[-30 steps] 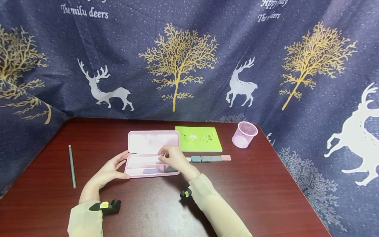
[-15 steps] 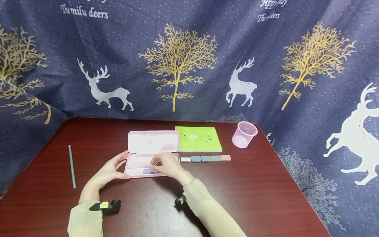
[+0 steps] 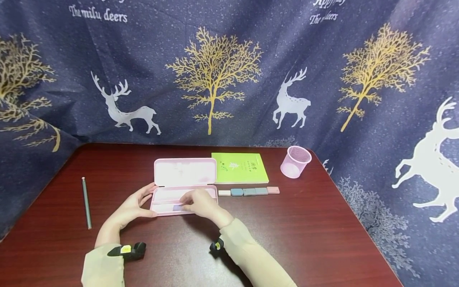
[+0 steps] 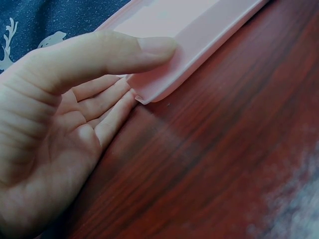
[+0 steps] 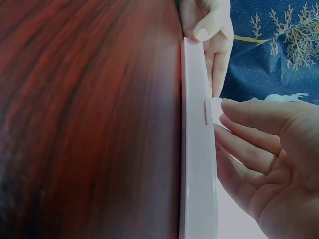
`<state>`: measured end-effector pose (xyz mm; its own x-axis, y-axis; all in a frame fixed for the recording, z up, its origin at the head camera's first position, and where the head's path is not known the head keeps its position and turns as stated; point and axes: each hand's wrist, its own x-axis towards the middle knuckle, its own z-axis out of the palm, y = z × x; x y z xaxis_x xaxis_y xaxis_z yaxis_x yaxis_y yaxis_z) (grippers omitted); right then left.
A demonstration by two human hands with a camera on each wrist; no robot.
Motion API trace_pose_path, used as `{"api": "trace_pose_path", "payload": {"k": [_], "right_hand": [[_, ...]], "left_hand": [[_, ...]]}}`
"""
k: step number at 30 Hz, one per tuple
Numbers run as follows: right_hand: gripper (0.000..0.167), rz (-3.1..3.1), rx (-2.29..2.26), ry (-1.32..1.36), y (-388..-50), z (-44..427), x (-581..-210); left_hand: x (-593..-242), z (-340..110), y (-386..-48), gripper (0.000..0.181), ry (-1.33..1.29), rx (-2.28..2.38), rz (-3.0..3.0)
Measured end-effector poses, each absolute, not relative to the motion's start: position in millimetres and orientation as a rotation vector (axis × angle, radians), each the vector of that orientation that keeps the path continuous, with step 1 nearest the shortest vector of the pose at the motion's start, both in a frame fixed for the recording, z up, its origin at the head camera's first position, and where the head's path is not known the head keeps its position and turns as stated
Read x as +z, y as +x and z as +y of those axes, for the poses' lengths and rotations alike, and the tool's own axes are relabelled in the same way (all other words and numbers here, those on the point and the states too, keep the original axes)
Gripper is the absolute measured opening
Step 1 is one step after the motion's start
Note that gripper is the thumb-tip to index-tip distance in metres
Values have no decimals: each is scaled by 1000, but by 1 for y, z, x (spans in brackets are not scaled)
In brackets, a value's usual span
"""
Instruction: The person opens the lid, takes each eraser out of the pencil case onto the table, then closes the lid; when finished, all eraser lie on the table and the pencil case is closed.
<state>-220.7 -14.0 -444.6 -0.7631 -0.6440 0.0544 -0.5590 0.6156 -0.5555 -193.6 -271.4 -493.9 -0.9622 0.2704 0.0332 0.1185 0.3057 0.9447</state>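
A pink pencil case [image 3: 168, 195] lies on the table with its lid raised at the back. My left hand [image 3: 132, 205] holds its left end, the thumb [image 4: 157, 50] on the front corner and the fingers behind the end. My right hand [image 3: 202, 204] reaches down into the case over the front wall [image 5: 198, 144], thumb and fingers bent. A flat purple block [image 3: 177, 207] lies in the front compartment, right beside those fingertips. Whether they pinch it is hidden. The right part of the case is covered by my right hand.
Right of the case runs a row of small eraser-like blocks [image 3: 249, 192], white, blue, grey and pink. Behind them lies a green book [image 3: 240, 167]. A pink mesh pen cup [image 3: 295, 162] stands at the back right, a dark green pencil [image 3: 86, 203] at the left.
My right hand has moved left and toward the front, from the back compartment to the purple block. The white block has come into view. My left hand keeps its hold on the pencil case.
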Motion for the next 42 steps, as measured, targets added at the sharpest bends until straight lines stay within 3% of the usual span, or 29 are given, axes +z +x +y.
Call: {"api": "trace_pose_path", "payload": {"k": [9, 33, 42], "right_hand": [[27, 2671, -727, -1004, -216, -17, -443], [15, 2745, -728, -979, -214, -18, -442], [19, 2727, -724, -998, -216, -19, -443]], "left_hand": [[-496, -273, -193, 106, 359, 1747, 2419], [-492, -271, -193, 105, 372, 1753, 2407], [-491, -272, -193, 105, 366, 1746, 2411]]}}
